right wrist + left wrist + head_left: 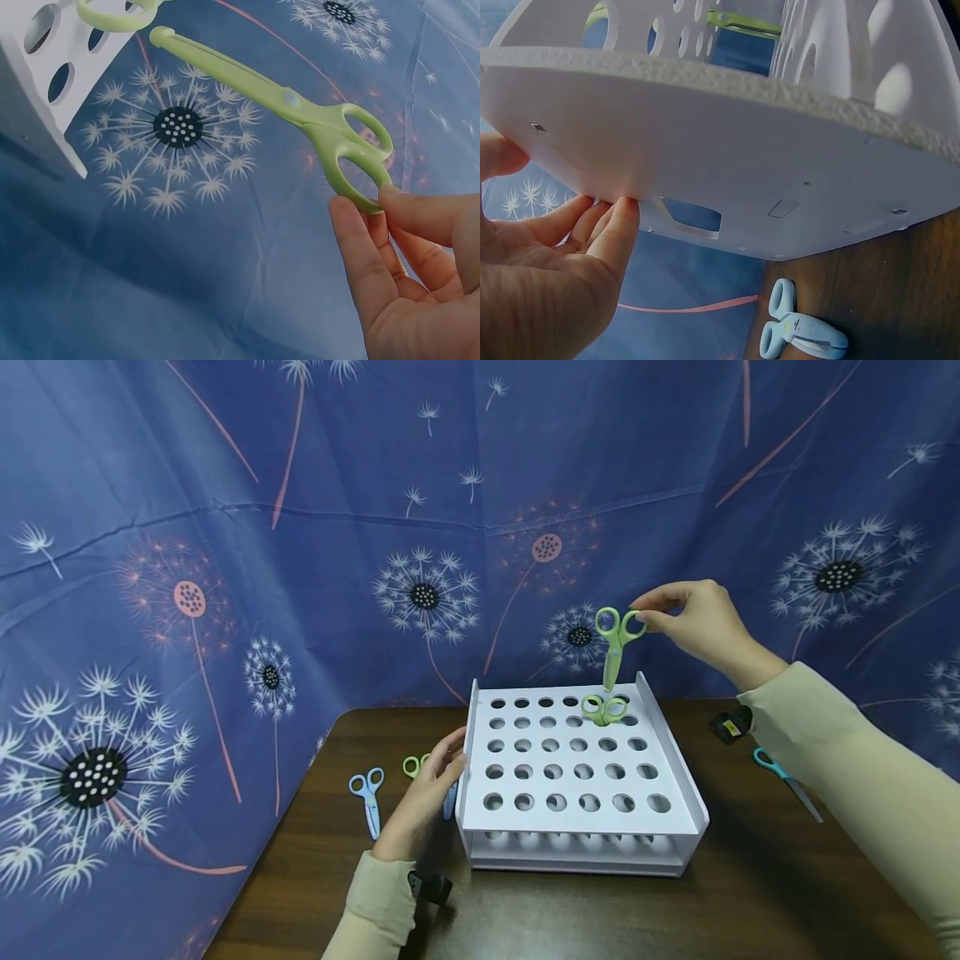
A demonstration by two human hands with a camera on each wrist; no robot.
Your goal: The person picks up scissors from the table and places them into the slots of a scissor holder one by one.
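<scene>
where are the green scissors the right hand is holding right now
In the head view the green scissors hang tip-down from the right hand, which pinches one handle loop, above the back right holes of the white rack, just over another green pair already standing there.

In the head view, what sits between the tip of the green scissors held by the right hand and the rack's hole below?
Another pair of green scissors already stands in the white rack, handles up, directly under the held green scissors pinched by the right hand.

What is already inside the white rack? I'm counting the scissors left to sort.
One green pair of scissors stands in a back-row hole of the rack, handles showing, blades hidden below. The other holes look empty.
</scene>
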